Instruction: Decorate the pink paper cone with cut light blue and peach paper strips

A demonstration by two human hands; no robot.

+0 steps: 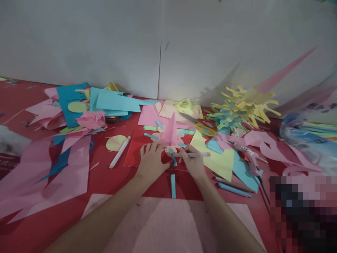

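Observation:
A pink paper cone (171, 133) stands upright on a red board (134, 149), with pale pink rounded petals and blue paper strips set around its base. My left hand (153, 160) rests at the board's left side, fingers spread, its thumb beside a small blue strip (173, 160) in front of the cone. My right hand (192, 162) is closed on a pale marker (202, 154), its tip pointing left at that strip. Whether the tip touches the strip I cannot tell. Nearer to me lies another blue strip (173, 186).
Yellow-handled scissors (205, 129) lie behind the board. A pink glue gun (249, 158) with a red light and blue and brown pens (234, 189) are at right. Another white marker (120, 152) lies left. Coloured paper scraps (71, 151) and a yellow-fringed paper piece (244, 105) surround the board.

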